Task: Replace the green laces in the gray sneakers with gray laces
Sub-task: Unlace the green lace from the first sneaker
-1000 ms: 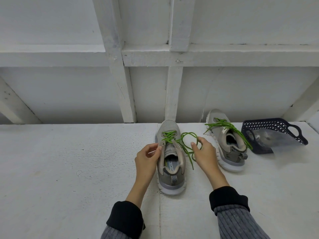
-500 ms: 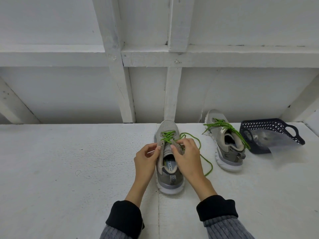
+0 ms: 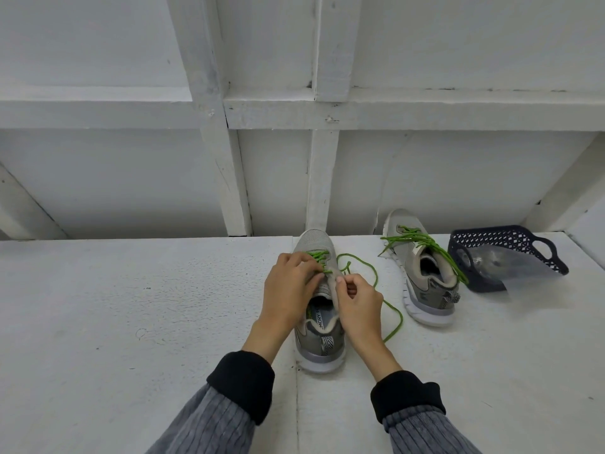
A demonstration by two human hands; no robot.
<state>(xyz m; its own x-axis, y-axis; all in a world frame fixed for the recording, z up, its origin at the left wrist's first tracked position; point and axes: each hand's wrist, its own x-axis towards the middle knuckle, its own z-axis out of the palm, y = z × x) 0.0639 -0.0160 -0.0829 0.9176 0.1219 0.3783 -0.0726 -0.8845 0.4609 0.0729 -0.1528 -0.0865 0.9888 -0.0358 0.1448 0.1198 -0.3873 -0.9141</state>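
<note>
So both hands were right on the near gray sneaker (image 3: 319,339), which sat on the white table (image 3: 131,322) with its toe pointing away toward the wall and its heel toward the person. The left hand (image 3: 289,290) was draped over the laced part of the shoe, fingers curled down onto the green lace (image 3: 373,276) where it crossed the eyelets, looked like it was pinching or hooking a crossing there, though the fingertips hid the exact grip. The right hand (image 3: 358,301) was just beside it on the shoe's right edge, thumb and forefinger pinched together at the upper eyelet area, but I honestly couldn't tell whether it had the lace or the edge of the shoe between them. The loose end of that lace looped out to the right of the shoe and trailed back across the table. The second gray sneaker (image 3: 422,273) stood off to the right, apart from the first, its own green lace (image 3: 422,242) laced in with ends flopping over the sides. Just right of it was a dark blue perforated basket (image 3: 510,244) with a clear plastic bag (image 3: 501,267) sticking out toward the front. Gray ribbed sleeves with black cuffs on both arms
</note>
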